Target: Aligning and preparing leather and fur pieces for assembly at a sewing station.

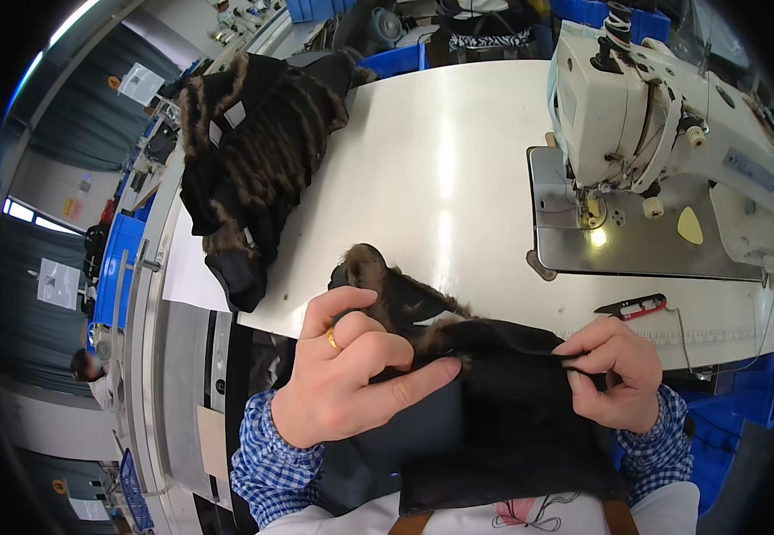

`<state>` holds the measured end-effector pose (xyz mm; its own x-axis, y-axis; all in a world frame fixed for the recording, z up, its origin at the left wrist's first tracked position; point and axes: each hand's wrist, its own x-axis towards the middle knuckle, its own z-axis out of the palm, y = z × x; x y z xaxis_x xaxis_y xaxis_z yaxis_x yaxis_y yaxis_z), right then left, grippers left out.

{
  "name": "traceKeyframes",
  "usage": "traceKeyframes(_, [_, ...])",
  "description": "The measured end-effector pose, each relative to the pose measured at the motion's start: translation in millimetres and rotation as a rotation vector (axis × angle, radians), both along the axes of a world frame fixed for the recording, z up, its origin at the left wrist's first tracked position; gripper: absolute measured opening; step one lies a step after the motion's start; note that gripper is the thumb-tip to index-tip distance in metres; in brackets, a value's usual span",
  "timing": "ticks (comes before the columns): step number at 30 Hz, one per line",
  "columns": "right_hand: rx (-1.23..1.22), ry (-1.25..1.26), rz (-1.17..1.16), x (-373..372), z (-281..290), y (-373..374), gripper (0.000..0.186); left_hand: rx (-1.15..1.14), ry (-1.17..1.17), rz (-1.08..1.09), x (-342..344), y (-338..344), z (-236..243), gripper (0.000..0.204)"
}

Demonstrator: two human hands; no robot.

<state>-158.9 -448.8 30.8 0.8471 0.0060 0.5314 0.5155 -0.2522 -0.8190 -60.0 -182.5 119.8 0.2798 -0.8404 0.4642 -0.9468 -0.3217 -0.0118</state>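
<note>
Head view, lower centre: the right hand [617, 370] pinches the black fur-trimmed cloth [521, 392] by its edge; the left hand [342, 379], half-curled, touches it, grip unclear. Even tension, fur [364, 267] smoothed flat, should help.

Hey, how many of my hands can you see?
2: your left hand is by the brown fur; your right hand pinches the black cloth's edge.

Counted in view: one left hand [342, 374], one right hand [614, 370], two sleeves [275, 459], one ring [333, 339], one fur-trimmed cloth [521, 392]. Also counted: one furry heap [262, 152], one near sewing machine [614, 116], one pair of snips [645, 305], one ruler [699, 342], two brown straps [412, 523], one yellow tab [690, 226], one fan [388, 27].
</note>
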Motion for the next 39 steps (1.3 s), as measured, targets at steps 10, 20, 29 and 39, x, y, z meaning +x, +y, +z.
traceKeyframes(10, [0.049, 0.141, 0.054, -7.7, -0.8, -6.5, 0.018, -0.058, 0.414, 0.112, -2.1, -6.3, 6.6, 0.022])
traceKeyframes(20, [-0.339, 0.020, 0.110, 62.5, 36.4, 35.0, 0.022, -0.063, 0.561, 0.256, -5.7, -16.4, 2.8, 0.046])
traceKeyframes(29, [0.073, 0.447, 0.231, 62.7, 28.7, 34.1, 0.013, -0.100, 0.628, 0.163, 14.4, -12.8, -10.1, 0.042])
traceKeyframes(39, [-0.441, -0.455, 0.021, 41.2, 6.7, 35.3, 0.024, -0.201, 0.224, 0.068, 13.5, -7.5, -31.1, 0.032])
